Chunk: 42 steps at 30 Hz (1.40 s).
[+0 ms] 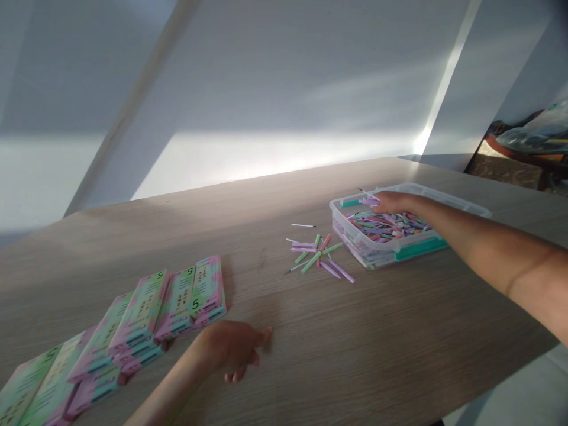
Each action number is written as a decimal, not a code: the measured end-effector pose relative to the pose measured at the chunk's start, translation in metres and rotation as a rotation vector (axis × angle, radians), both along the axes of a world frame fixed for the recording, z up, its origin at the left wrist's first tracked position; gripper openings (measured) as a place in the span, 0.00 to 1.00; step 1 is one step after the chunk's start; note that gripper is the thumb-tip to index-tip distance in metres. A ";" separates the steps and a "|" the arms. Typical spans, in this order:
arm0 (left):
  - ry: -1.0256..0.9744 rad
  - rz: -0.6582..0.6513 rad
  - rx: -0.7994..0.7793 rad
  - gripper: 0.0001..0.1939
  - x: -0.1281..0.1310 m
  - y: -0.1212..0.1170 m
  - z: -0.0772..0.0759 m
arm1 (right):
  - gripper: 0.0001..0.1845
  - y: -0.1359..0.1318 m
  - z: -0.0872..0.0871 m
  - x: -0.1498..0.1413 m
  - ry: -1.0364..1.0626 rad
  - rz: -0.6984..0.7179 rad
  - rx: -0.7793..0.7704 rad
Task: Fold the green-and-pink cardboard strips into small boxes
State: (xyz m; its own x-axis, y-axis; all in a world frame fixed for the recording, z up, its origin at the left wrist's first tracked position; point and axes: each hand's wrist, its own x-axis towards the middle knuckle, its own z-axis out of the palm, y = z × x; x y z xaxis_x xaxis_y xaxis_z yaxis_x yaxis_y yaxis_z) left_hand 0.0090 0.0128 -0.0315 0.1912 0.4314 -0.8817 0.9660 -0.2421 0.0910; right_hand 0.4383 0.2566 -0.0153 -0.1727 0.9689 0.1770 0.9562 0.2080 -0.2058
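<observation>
Reaching into the far corner of the clear plastic box (355,251), my right hand (393,203) touches a lilac stick (369,201), grip unclear, while my left hand (235,349) stays open, empty, near pink-green cartons (207,290).

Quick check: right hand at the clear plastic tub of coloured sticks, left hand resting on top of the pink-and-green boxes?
No: the head view shows the left hand beside the pink-and-green boxes, not on them. The right hand at the clear plastic tub of coloured sticks is as you said.

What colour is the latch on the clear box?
Teal; the latch of the clear plastic box shows best in the head view.
</observation>
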 end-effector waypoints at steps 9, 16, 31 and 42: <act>-0.027 -0.031 0.011 0.41 -0.005 0.000 -0.008 | 0.08 -0.006 0.073 -0.068 0.209 0.191 -0.060; -0.024 -0.045 0.025 0.41 -0.005 -0.001 -0.012 | 0.12 -0.066 0.046 -0.182 -0.091 0.389 -0.293; -0.021 -0.004 -0.033 0.46 -0.008 0.001 -0.024 | 0.26 -0.051 -0.035 -0.194 -0.262 0.205 -0.382; -0.026 0.033 -0.016 0.43 -0.006 -0.001 -0.021 | 0.21 -0.064 0.018 -0.171 -0.131 0.165 -0.181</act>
